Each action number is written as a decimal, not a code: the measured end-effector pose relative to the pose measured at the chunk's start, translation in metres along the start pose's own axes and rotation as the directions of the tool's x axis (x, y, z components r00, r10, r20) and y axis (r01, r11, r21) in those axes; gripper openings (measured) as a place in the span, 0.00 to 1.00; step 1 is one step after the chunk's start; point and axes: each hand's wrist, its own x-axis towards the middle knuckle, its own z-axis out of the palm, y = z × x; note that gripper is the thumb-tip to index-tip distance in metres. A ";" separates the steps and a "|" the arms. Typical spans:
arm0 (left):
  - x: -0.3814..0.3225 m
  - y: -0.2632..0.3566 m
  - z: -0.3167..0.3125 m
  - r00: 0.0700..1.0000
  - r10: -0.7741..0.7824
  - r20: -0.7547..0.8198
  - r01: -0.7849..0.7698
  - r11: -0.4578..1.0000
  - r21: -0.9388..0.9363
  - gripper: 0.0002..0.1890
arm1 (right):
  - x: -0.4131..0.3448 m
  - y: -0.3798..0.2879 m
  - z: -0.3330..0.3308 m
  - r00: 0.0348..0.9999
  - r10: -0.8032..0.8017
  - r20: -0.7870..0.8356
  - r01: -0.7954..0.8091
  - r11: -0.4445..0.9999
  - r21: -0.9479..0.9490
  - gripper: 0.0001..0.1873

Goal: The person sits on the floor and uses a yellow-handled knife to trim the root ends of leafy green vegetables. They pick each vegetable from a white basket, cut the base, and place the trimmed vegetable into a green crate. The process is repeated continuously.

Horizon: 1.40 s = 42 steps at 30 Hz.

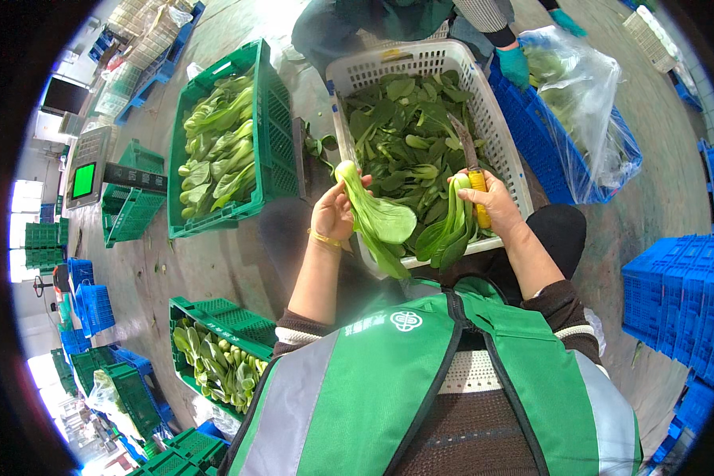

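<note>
Over the near part of a white plastic crate my left hand holds a bok choy by its base, leaves hanging down to the right. My right hand grips a yellow-handled knife, its curved blade pointing away from me, together with a second bok choy. Loose leaves and small bok choy pieces fill the crate beneath both hands. To the left stands a green crate with bok choy piled inside.
Across the white crate is another person, with a teal-gloved hand at a blue crate covered partly by clear plastic. A second green crate of bok choy is at lower left, a scale display at far left, stacked blue crates at right.
</note>
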 end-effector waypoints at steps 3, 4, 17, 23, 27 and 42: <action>-0.001 -0.001 0.004 0.997 0.050 -0.057 -0.046 0.997 0.060 0.24 | -0.001 0.000 0.002 1.000 0.023 0.014 -0.022 0.999 -0.023 0.21; -0.001 -0.001 0.005 0.997 0.055 -0.054 -0.051 0.996 0.078 0.24 | -0.001 0.000 0.003 1.000 0.015 0.007 -0.015 1.000 -0.011 0.21; 0.007 -0.011 -0.001 0.996 0.080 -0.042 -0.076 0.993 0.088 0.19 | 0.002 0.010 -0.001 1.000 0.019 -0.020 -0.018 0.999 0.035 0.20; 0.018 -0.008 -0.044 0.987 0.017 -0.160 -0.015 1.000 0.014 0.16 | 0.004 0.013 -0.003 0.999 0.019 -0.045 -0.018 1.000 0.014 0.20; 0.020 -0.012 -0.055 0.976 0.000 -0.220 -0.006 1.000 -0.027 0.16 | 0.004 0.015 -0.003 0.999 0.007 -0.047 -0.006 1.000 0.020 0.20; 0.016 -0.060 0.015 0.977 -0.198 0.085 0.174 0.957 0.232 0.33 | 0.047 0.026 0.073 0.996 -0.091 0.023 0.094 0.975 -0.200 0.18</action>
